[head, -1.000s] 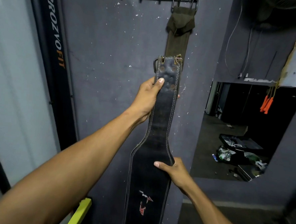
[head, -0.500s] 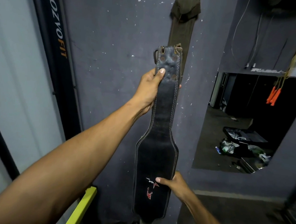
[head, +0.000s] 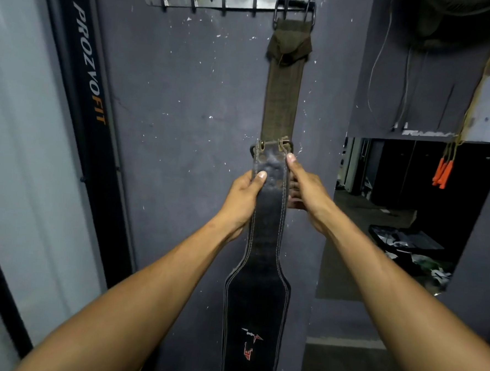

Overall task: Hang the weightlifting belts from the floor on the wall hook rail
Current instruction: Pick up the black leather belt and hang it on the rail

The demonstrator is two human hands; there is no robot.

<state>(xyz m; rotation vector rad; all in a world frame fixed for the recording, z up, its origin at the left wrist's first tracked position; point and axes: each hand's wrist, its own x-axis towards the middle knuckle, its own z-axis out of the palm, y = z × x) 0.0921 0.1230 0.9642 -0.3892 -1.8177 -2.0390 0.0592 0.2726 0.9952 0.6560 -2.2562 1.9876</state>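
A dark grey painted wall (head: pixel 184 124), chipped with white flecks, fills the view in front of you, with a black upright post (head: pixel 85 95) lettered "PROZVOFIT" running down its left side and an opening on the right onto a dim room where orange handles (head: pixel 442 174) hang from cords. Near the top of the wall is a metal hook rail (head: pixel 220 1) with several small hooks along it. An olive fabric belt (head: pixel 280 101) hangs from the rail's right end by its metal buckle and drops straight down the wall. You hold a black leather belt (head: pixel 259 301) upright in front of the wall with both hands, its buckle end up and overlapping the lower part of the olive belt, its wide back panel with a small red logo hanging down toward the bottom of the view. Your left hand (head: pixel 241 202) is clenched on the narrow strap's left edge, thumb pressed across the front. Your right hand (head: pixel 309 195) grasps the right edge just below the buckle, thumb up along the front and the fingers (head: pixel 295 195) wrapped behind. The black belt is well below the rail and on no hook.
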